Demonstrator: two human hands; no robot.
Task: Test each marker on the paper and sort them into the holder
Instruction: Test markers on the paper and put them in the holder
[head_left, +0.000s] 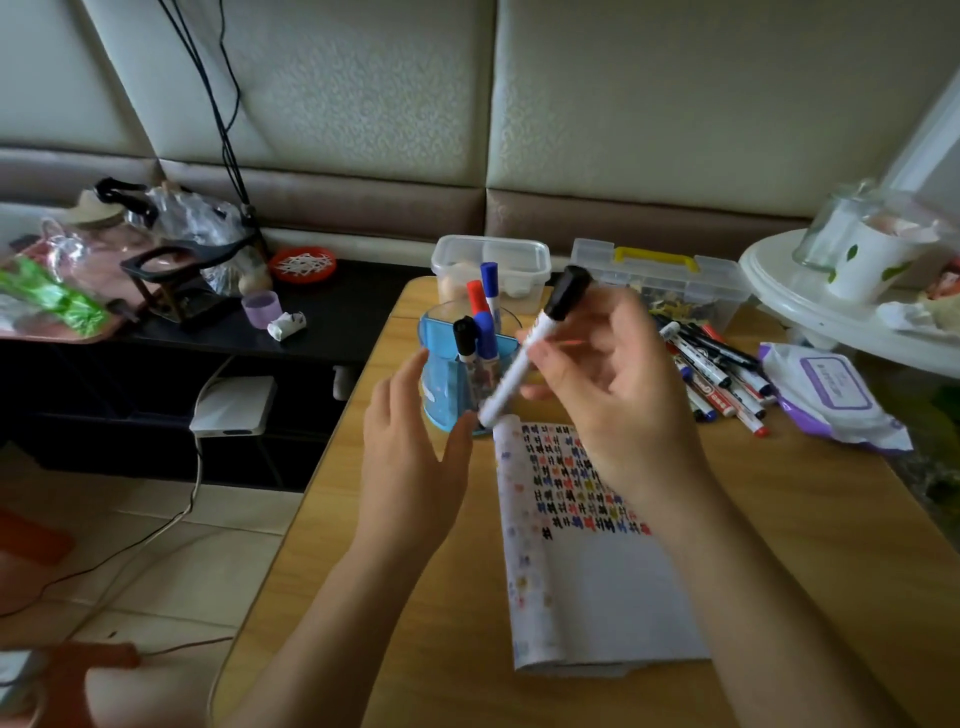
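My right hand holds a white marker with a black cap tilted, cap up, above the paper's top edge. My left hand hovers open beside the marker's lower end, fingers straight, in front of the blue holder. Several capped markers, red, blue and black, stand in the holder. The white paper lies on the wooden table, its upper part covered with rows of small coloured test marks. A pile of loose markers lies to the right, behind my right hand.
Two clear plastic boxes stand at the table's far edge. A wet-wipes pack lies at the right. A low black shelf with clutter is to the left; a white round stand is at the far right.
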